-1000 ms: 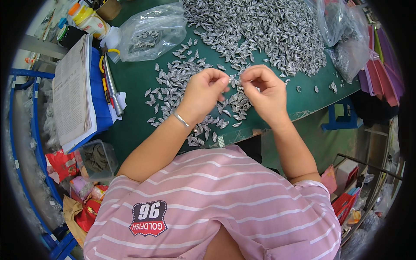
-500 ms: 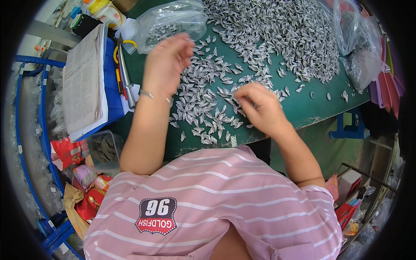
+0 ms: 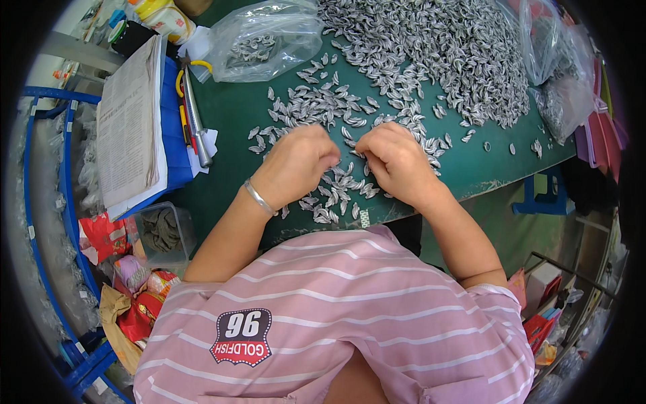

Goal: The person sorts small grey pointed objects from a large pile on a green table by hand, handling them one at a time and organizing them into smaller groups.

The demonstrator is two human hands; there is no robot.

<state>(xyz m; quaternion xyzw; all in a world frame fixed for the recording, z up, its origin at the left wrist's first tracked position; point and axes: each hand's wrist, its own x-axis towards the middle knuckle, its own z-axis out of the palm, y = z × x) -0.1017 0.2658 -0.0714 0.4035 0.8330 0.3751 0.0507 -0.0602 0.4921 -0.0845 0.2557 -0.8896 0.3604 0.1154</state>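
Free tabletop (image 3: 471, 167) right of both hands (image 3: 397, 161); grey heap (image 3: 464, 60) blocks beyond

Ridged, metallic-looking pieces (image 3: 464, 64); glossy clear plastic bag (image 3: 286, 40).

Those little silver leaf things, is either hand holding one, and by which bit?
It can't be told: the left hand and right hand curl close to the silver leaf-shaped pieces, but their fingers hide whether one is gripped.
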